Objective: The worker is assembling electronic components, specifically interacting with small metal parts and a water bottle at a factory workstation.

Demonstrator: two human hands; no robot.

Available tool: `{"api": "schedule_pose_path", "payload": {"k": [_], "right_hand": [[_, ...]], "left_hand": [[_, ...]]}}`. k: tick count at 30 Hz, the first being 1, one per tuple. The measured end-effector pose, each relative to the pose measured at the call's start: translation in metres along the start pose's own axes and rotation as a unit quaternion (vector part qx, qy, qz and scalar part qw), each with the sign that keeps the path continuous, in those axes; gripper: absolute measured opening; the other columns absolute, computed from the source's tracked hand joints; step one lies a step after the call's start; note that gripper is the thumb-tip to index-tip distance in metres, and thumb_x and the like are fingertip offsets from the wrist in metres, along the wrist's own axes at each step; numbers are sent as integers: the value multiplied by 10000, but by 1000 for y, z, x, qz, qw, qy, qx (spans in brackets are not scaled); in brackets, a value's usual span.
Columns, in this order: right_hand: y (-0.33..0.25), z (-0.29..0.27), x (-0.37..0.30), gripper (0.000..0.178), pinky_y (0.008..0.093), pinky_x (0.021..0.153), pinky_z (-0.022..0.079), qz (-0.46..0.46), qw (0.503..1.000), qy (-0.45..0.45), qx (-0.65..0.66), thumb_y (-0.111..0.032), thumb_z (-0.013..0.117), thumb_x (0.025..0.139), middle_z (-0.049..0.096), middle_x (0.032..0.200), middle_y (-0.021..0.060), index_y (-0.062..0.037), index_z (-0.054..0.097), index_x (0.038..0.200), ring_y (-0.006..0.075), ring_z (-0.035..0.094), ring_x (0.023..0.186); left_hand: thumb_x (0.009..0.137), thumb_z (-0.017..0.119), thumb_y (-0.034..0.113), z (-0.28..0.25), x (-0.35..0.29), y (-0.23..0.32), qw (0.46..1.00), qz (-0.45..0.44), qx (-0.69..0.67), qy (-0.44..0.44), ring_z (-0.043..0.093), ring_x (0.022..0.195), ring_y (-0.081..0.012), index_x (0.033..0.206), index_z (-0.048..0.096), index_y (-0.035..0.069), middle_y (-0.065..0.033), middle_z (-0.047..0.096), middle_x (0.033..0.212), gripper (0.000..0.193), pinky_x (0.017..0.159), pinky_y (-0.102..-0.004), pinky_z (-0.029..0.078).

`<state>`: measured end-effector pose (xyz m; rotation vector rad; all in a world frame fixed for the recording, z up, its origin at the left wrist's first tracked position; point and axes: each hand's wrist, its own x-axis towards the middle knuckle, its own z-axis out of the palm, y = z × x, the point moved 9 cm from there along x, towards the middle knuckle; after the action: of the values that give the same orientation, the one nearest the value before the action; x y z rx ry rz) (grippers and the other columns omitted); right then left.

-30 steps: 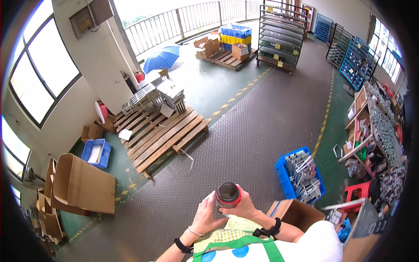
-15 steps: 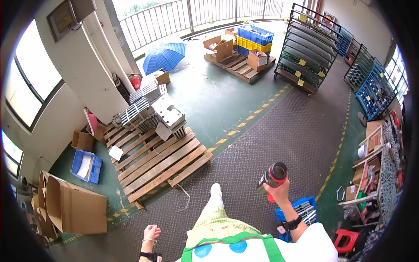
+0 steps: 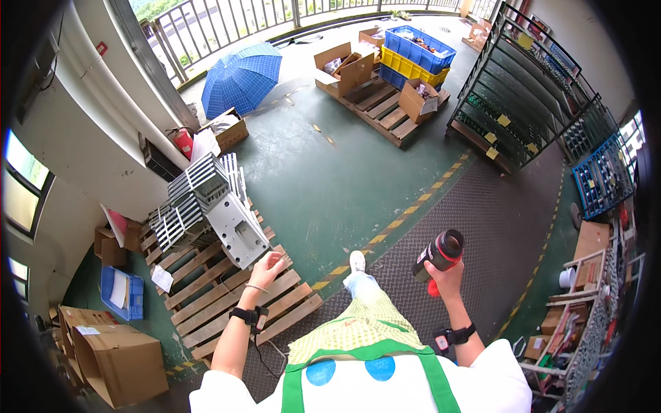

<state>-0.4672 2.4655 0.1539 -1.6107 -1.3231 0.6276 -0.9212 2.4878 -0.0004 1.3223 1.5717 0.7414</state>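
My right hand (image 3: 446, 275) is wrapped round a dark, see-through drinking bottle (image 3: 428, 260) with a red collar. The bottle tilts, its dark top end up and to the right. Under the fingers a red part (image 3: 433, 288), perhaps its lid, sticks out. My left hand (image 3: 266, 270) is in the air with nothing in it, its fingers loosely bent and apart. In the picture it overlaps the edge of a wooden pallet (image 3: 237, 296), just below a grey metal housing (image 3: 237, 230); I see no clear contact.
Stacked grey slatted parts (image 3: 196, 186) stand on the near pallet. Ahead, another pallet (image 3: 375, 103) bears blue and yellow crates and cartons. A tall rack (image 3: 520, 89) stands right of it. A blue umbrella (image 3: 241, 79), a large carton (image 3: 124, 361) and a cluttered shelf (image 3: 575, 303) flank the walkway.
The view has moved forward, bringing the pallets closer. My left hand has risen from low beside my body to in front of the near pallet. The bottle stays in my right hand.
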Motion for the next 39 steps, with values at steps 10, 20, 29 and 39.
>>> {"api": "schedule_pose_path", "payload": {"k": [10, 20, 29, 39], "right_hand": [[-34, 196, 382, 511, 311, 768, 476, -99, 991, -84, 31, -146, 759, 572, 621, 904, 86, -40, 520, 1011, 201, 610, 822], [-66, 406, 705, 537, 303, 825, 452, -101, 984, -130, 69, -157, 759, 598, 618, 957, 72, -36, 523, 1065, 171, 593, 875], [-75, 596, 983, 569, 297, 832, 449, -124, 973, -184, 60, -168, 757, 616, 620, 974, 67, -45, 494, 1106, 162, 594, 900], [-9, 823, 1286, 658, 381, 779, 463, -62, 986, -133, -82, -373, 765, 571, 622, 941, 155, -52, 471, 1064, 313, 602, 882]], "left_hand": [[839, 562, 264, -23, -25, -223, 808, -506, -222, 205, 609, 602, -173, 1006, 505, 70, -87, 612, 773, 262, 458, -263, 462], [830, 534, 290, -121, 309, -177, 743, -524, -305, 283, 576, 613, -138, 987, 497, 98, -48, 582, 774, 250, 457, -242, 424], [866, 527, 137, -281, 819, 131, 953, -71, -196, 218, 575, 826, -136, 1071, 501, -21, -83, 585, 943, 260, 740, -246, 459], [841, 533, 254, -236, 721, -56, 685, -578, -321, 306, 595, 609, -154, 984, 521, 93, -74, 602, 763, 216, 453, -242, 433]]}}
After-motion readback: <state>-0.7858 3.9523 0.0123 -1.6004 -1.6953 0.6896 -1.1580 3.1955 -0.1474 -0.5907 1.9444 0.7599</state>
